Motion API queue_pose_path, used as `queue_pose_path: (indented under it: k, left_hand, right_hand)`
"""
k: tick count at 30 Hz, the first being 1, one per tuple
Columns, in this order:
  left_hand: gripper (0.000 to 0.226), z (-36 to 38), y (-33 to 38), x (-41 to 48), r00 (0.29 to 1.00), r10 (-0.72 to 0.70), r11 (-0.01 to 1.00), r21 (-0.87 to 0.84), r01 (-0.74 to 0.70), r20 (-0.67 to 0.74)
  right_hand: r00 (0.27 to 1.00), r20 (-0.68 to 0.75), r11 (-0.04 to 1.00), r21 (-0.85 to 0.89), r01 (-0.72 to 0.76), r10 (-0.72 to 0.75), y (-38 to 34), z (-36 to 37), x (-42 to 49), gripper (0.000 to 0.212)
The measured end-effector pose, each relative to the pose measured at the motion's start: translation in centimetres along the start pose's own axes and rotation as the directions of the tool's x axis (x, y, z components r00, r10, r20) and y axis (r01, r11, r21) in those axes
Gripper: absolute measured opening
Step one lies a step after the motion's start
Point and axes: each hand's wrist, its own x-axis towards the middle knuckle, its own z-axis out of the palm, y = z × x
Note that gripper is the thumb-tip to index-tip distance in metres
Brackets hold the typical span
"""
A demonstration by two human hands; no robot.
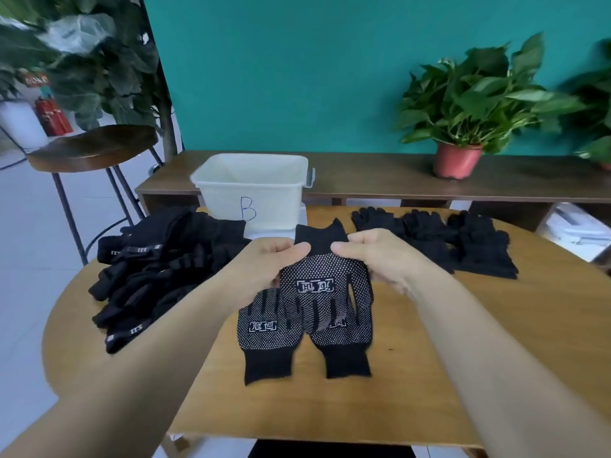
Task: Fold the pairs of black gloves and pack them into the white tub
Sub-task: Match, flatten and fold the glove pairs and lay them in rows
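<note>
At the middle of the round wooden desk (463,342), the left hand (264,262) and the right hand (377,259) hold up one black knitted glove with white grip dots (322,276). The fingers (292,251) of each hand are curled and pinch it just below its plain cuff, one hand on each side. Its lower end hangs over two more black dotted gloves (264,338) that lie flat on the desk, side by side, with their cuffs pointing near.

The white plastic tub marked with a "B" (254,190) stands at the far edge of the desk, just beyond the hands. A loose heap of black gloves (158,269) lies on the left of the desk. A row of flat black gloves (463,239) lies on the far right. Behind the desk, a leafy green plant in a red pot (463,104) stands against a teal wall.
</note>
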Motion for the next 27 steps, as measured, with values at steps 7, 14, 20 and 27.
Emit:
queue_pose_path:
  k: [7,14,20,27]
  left_hand:
    - [0.025,0.0,-0.5,4.9,0.993,-0.094,0.996,0.002,0.094,0.068]
    - [0.029,-0.5,-0.9,11.0,0.994,-0.093,0.994,0.05,0.095,-0.05]
    - [0.07,-0.2,-3.4,11.5,0.993,-0.121,0.987,0.107,0.121,-0.003]
    - [0.022,1.3,-6.2,9.0,0.998,-0.058,0.966,0.253,0.054,0.009]
  right_hand:
    - [0.997,-0.055,0.998,0.046,-0.044,0.047,2.1,-2.5,5.1,0.013]
    - [0.991,-0.116,0.997,0.026,-0.067,0.069,2.8,-4.0,10.6,0.038]
    - [0.991,-0.112,0.995,-0.049,-0.085,0.079,6.2,-4.0,11.1,0.038]
    - [0.996,-0.087,0.992,-0.124,-0.027,0.017,8.3,-2.9,7.8,0.049]
